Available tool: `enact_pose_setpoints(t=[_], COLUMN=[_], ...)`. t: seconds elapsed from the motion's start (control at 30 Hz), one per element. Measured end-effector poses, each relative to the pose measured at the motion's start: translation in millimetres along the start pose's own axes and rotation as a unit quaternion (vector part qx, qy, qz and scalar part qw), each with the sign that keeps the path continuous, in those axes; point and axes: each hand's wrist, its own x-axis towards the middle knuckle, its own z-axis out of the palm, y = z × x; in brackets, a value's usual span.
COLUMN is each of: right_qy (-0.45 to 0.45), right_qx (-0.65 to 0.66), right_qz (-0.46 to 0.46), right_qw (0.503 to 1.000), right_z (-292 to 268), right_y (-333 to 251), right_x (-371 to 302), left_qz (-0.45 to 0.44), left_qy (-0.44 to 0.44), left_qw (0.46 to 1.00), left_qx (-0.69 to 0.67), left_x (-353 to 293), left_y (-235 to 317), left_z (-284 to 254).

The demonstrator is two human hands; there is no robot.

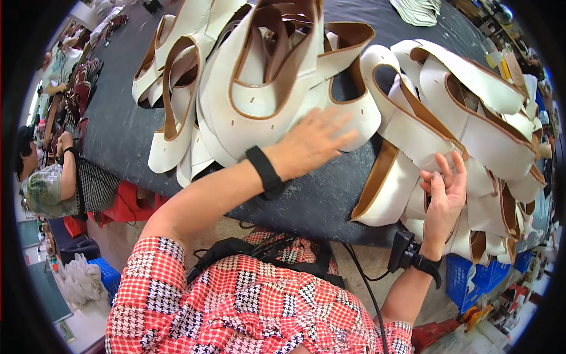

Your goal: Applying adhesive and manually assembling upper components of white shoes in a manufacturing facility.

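Observation:
My left hand (pixel 315 141) is spread with slightly blurred fingers. It lies over the lower edge of a heap of white shoe uppers (pixel 259 127) with brown lining and cut-out openings. No piece shows gripped in it. My right hand (pixel 446 194) is palm up beside a second heap of the same uppers (pixel 480 133). Its fingers are loosely curled and apart, close to the end of one strap-like white upper (pixel 413 138). Whether the fingertips touch that piece is unclear.
Both heaps rest on a dark worktable (pixel 330 194). A stack of white pieces (pixel 416 9) lies at its far edge. Another person (pixel 50 183) works at the left, near dark red pieces (pixel 85 79). Blue crates (pixel 474 283) stand below at right. A black cable (pixel 365 289) hangs beside me.

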Motion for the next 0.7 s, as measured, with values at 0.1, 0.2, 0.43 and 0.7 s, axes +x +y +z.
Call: enact_pose_setpoints(t=[0.1,0.2,0.43,0.7], right_qy=[0.008,0.018,-0.081,-0.029], right_qx=[-0.004,-0.056,-0.367,-0.491], right_qz=[0.011,-0.017,-0.155,-0.051], right_qw=[1.0,0.998,0.914,0.869], right_z=[8.1,19.3,33.0,32.3], right_y=[-1.9,-1.2,3.1,10.3], right_x=[-5.0,-7.3,-10.2,1.0], left_qz=[0.04,0.03,-0.027,-0.031], left_qy=[0.027,-0.027,-0.076,-0.08], left_qw=[0.999,0.998,0.996,0.995], left_qx=[-0.012,0.043,0.033,0.053], left_x=[7.3,17.7,10.2,-2.8], left_y=[15.4,18.7,-5.9,-48.5], left_z=[5.8,9.1,21.2,7.8])
